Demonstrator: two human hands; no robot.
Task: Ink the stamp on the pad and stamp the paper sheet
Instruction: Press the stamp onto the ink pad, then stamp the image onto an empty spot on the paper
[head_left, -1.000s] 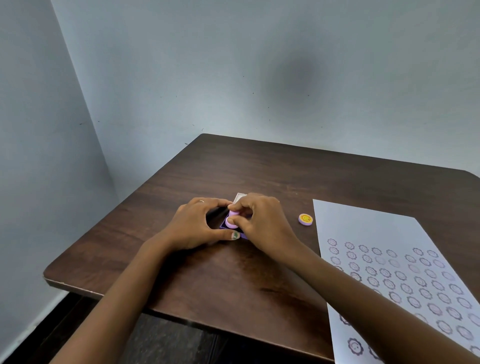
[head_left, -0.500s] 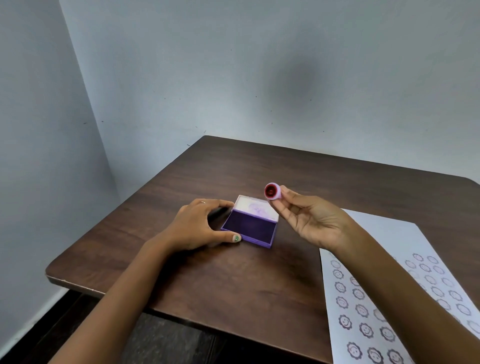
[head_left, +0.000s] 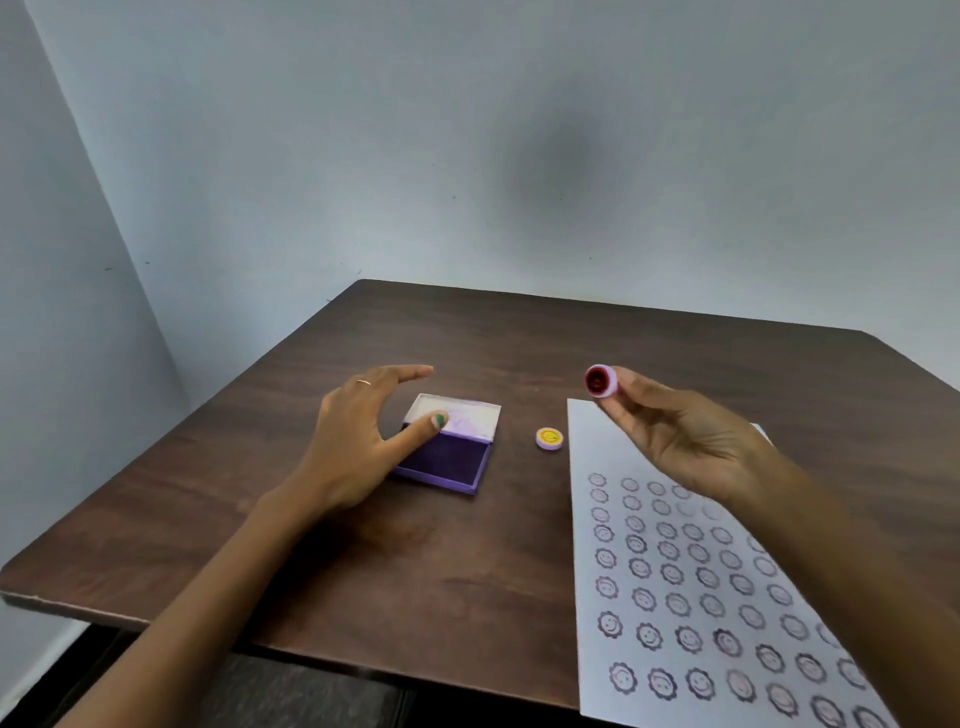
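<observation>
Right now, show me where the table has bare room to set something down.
The dark wooden table is bare along its far side, behind the open purple ink pad and small yellow-topped cap. The near strip between the left forearm and the white stamped paper sheet is free too. It is crowded around the pad, under the left hand.

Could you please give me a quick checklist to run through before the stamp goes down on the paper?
1. Stamp held in the right hand: ok.
2. Stamp face inked: cannot tell; it looks dark red.
3. Stamp face turned down toward the paper sheet: not ok, it faces the camera.
4. Free spot on the sheet: ok, the top strip is blank.
5. Left hand clear of the sheet: ok, it is by the ink pad.
</observation>
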